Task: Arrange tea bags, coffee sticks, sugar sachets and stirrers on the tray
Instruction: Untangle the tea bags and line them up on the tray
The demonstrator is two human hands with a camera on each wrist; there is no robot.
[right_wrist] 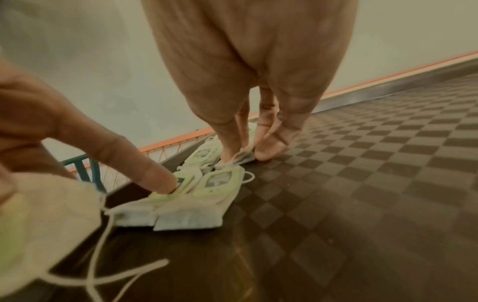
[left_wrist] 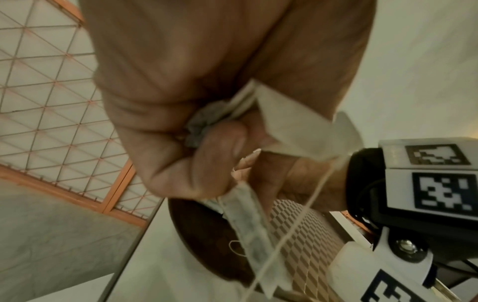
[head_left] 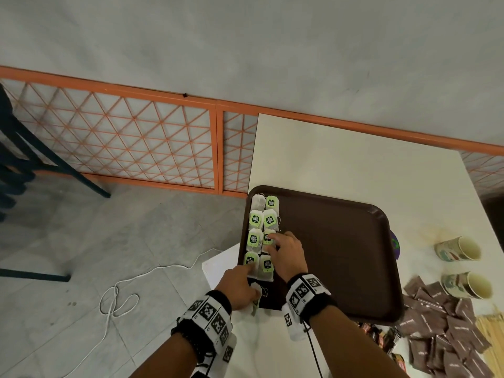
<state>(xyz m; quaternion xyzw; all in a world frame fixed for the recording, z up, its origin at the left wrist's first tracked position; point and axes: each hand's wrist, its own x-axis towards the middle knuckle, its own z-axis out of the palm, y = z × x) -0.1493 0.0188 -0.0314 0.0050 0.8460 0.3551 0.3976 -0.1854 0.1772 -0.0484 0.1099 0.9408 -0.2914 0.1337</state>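
A brown tray (head_left: 327, 255) lies on the white table (head_left: 354, 159). Several tea bags with green tags (head_left: 263, 233) lie in two columns along its left edge. My left hand (head_left: 242, 282) grips spare tea bags (left_wrist: 289, 126) in its curled fingers, strings hanging down. Its outstretched index finger (right_wrist: 145, 163) presses on the near-left tea bag (head_left: 251, 261). My right hand (head_left: 283, 252) rests its straight fingertips (right_wrist: 269, 151) on a right-column tea bag (head_left: 267, 239). Most of the tray's chequered floor (right_wrist: 362, 183) is bare.
Right of the tray lie two tipped paper cups (head_left: 461, 248), a heap of brown sachets (head_left: 441, 326), wooden stirrers (head_left: 491, 334) and dark coffee sticks (head_left: 381, 336). The table's left edge runs beside the tray. An orange lattice fence (head_left: 122, 143), a blue chair and a floor cable are to the left.
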